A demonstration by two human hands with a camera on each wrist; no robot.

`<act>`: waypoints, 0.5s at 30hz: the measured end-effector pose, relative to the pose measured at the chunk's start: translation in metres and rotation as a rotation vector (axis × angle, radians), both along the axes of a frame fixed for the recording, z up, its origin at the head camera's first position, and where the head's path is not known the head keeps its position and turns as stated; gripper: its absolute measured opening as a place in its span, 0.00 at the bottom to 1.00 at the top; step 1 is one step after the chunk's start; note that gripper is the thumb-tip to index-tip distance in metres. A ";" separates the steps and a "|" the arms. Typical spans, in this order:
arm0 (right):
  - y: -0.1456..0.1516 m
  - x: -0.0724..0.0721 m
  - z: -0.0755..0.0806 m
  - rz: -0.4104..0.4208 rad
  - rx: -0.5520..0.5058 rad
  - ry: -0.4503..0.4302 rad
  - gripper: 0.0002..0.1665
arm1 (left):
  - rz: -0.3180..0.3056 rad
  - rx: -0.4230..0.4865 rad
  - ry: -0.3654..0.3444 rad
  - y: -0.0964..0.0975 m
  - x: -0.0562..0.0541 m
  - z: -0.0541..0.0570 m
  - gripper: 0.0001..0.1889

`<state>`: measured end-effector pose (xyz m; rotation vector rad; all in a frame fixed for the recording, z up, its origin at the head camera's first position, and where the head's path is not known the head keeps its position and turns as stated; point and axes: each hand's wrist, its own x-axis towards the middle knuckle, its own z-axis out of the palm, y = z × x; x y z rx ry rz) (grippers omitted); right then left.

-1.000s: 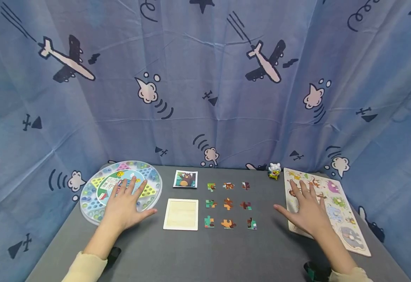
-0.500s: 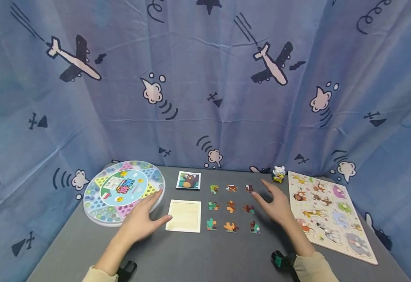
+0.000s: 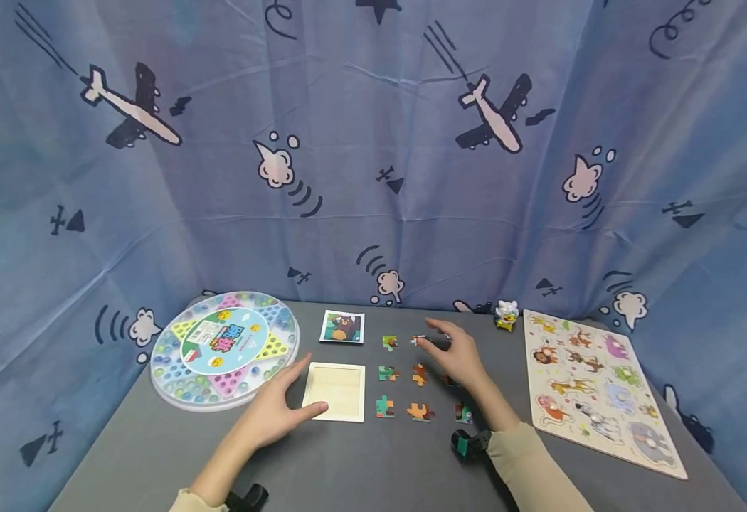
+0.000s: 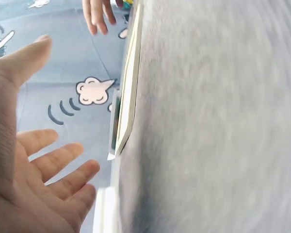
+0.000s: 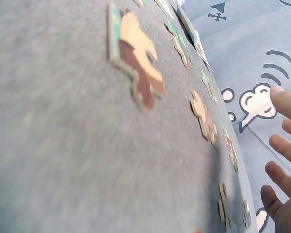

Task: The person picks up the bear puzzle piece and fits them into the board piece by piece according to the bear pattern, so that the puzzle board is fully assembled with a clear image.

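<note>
My left hand (image 3: 274,414), thumb and fingers spread, is at the left edge of a square wooden puzzle tray (image 3: 334,392). In the left wrist view the fingers (image 4: 58,158) hold nothing. My right hand (image 3: 462,357) hovers over the right side of several jigsaw pieces (image 3: 420,375) laid in rows. Its thumb and index fingertips are right by the top middle piece (image 3: 417,340) and partly cover it. Palm and fingers hide much of the right column. In the right wrist view, the fingers (image 5: 281,150) are apart from the pieces, with a brown-and-green piece (image 5: 140,63) near the camera.
A bear picture card (image 3: 343,327) lies behind the tray. To the left is a round marble game board (image 3: 175,363). An animal peg puzzle board (image 3: 604,398) lies on the right, with a small figurine (image 3: 506,315) beside it. A patterned curtain (image 3: 373,156) hangs behind the table.
Both hands have moved inward: the left from over the round board to the tray's edge, the right from over the animal board to the jigsaw pieces. The pieces lie where they were.
</note>
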<state>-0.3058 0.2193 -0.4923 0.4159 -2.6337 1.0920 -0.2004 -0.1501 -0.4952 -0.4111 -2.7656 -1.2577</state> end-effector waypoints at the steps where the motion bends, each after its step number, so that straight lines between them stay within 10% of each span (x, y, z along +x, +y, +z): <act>1: -0.003 -0.002 0.000 0.008 -0.008 -0.009 0.33 | -0.006 -0.001 0.006 0.001 0.000 -0.002 0.50; 15: -0.022 -0.022 -0.002 0.162 0.070 -0.084 0.28 | -0.073 -0.046 -0.039 0.003 -0.004 -0.017 0.60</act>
